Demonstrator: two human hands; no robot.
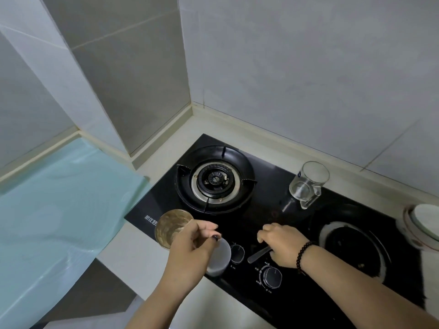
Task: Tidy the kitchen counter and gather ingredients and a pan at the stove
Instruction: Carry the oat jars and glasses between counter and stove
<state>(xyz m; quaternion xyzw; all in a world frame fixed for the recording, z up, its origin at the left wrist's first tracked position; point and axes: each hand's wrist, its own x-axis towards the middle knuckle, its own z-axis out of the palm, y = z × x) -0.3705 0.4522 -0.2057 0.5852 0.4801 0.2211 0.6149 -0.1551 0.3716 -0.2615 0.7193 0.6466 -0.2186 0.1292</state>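
My left hand (pixel 192 248) grips a round gold lid (pixel 172 227) at the front left edge of the black glass stove (pixel 273 186), just above a small white cup (pixel 219 257) standing near the knobs. My right hand (pixel 282 245), with a dark bead bracelet on the wrist, curls round a metal utensil whose handle (pixel 257 255) sticks out toward the left. A black pan (pixel 351 243) sits on the right burner. The left burner (pixel 215 179) is bare.
A clear glass mug (pixel 308 184) stands at the stove's back, between the burners. Stacked bowls (pixel 422 226) sit at the right edge. Two control knobs (pixel 270 277) line the stove front. A pale green sheet (pixel 59 205) covers the counter on the left. Tiled walls close the corner behind.
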